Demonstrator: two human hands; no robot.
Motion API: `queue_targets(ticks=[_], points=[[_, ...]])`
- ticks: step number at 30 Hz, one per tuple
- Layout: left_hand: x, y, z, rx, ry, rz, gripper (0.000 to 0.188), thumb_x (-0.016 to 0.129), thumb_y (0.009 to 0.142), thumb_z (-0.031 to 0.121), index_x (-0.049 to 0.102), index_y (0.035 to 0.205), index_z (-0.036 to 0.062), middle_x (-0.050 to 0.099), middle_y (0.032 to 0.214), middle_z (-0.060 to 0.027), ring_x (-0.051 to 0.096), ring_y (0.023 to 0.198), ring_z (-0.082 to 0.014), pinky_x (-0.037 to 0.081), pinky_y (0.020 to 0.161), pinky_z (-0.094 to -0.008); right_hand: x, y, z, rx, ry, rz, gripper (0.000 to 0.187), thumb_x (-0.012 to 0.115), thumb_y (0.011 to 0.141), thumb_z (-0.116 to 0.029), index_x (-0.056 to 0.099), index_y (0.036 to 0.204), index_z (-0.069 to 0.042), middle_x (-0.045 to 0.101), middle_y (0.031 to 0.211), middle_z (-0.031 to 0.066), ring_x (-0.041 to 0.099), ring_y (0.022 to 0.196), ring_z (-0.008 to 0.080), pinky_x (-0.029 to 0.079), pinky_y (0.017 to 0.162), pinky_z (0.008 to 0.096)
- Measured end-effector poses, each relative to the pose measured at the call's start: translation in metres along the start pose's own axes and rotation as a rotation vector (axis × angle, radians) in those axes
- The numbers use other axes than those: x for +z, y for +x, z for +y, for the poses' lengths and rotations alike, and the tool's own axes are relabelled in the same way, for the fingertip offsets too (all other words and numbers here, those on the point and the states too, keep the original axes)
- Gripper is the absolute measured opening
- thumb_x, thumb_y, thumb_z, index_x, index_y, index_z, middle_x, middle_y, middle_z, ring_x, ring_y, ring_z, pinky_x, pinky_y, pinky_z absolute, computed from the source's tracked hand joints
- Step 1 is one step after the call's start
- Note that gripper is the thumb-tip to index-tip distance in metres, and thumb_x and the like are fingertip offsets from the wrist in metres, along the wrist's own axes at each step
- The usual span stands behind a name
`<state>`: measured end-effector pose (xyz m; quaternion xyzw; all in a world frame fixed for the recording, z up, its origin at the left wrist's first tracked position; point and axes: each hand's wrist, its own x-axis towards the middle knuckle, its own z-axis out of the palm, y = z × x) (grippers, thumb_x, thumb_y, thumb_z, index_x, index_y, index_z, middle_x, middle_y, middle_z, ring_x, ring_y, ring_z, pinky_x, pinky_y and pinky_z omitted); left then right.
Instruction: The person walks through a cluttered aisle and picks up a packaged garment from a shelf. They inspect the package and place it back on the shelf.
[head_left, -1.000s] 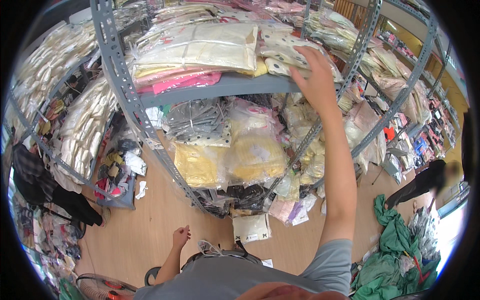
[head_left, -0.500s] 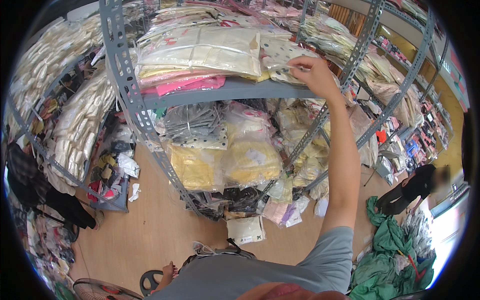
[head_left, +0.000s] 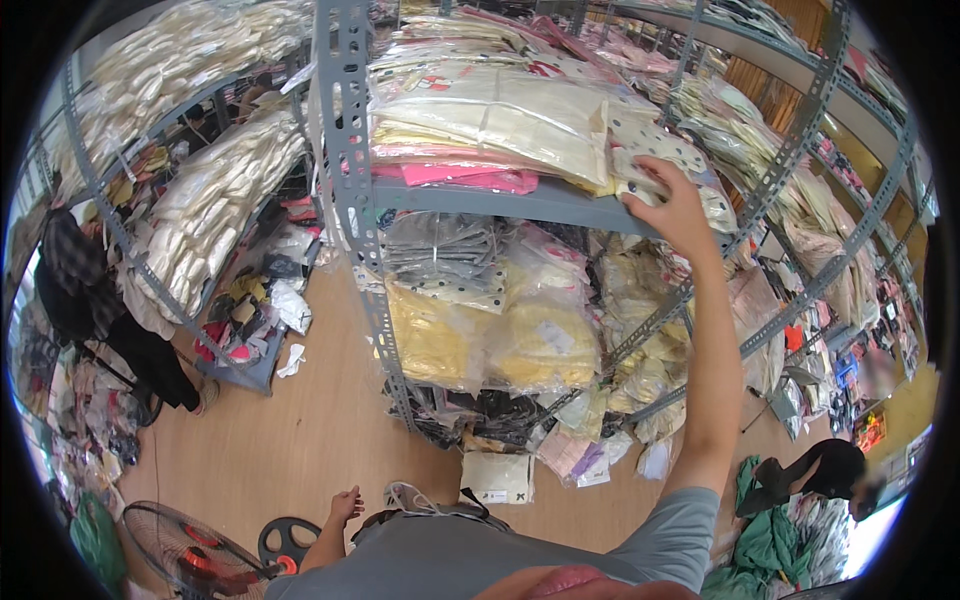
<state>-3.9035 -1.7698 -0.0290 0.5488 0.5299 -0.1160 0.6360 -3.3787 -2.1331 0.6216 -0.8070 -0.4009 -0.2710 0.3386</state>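
Observation:
At the front edge of the upper shelf, my right hand (head_left: 680,208) is against a polka-dot garment in a clear bag (head_left: 690,150). Its thumb and fingers are apart, with the dotted plastic showing between them. To the left of that hand lies a tied stack of cream bagged garments (head_left: 490,115), on top of a bright pink bagged piece (head_left: 470,178). My left hand (head_left: 346,503) hangs low beside my body, fingers loosely extended and nothing seen in it.
A grey perforated metal upright (head_left: 352,150) stands left of the stack. Below the shelf (head_left: 500,200) are yellow bagged garments (head_left: 440,335). A standing fan (head_left: 190,545) is at lower left. One person (head_left: 90,290) stands left; another (head_left: 825,475) bends at right.
My view has shifted, so the shelf sits further right in it. My right thumb and fingers have spread apart at the dotted bag. The person at right has bent lower.

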Motion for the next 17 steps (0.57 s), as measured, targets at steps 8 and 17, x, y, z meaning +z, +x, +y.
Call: queue_targets(ticks=[8,17], points=[[-0.009,-0.007,-0.032,-0.096,0.003,-0.015,0.041,0.057,0.095,0.044,0.063,0.102,0.0033,0.067,0.085,-0.0088,0.067,0.068,-0.0206,0.053,0.059,-0.0340,0.000,0.001,-0.007,-0.088,-0.085,-0.017,0.036,0.075,0.079,-0.029,0.071,0.104,-0.004,0.067,0.110,0.0138,0.062,0.102,0.0318,0.047,0.092,0.0374],[-0.002,-0.008,-0.037,-0.078,0.041,-0.052,0.048,0.054,0.096,0.047,0.063,0.105,0.0016,0.069,0.088,-0.0108,0.068,0.070,-0.0225,0.055,0.060,-0.0356,0.011,-0.004,0.020,-0.160,-0.015,0.101,0.029,0.070,0.087,-0.023,0.070,0.107,-0.003,0.067,0.114,0.0136,0.062,0.107,0.0278,0.045,0.094,0.0405]])
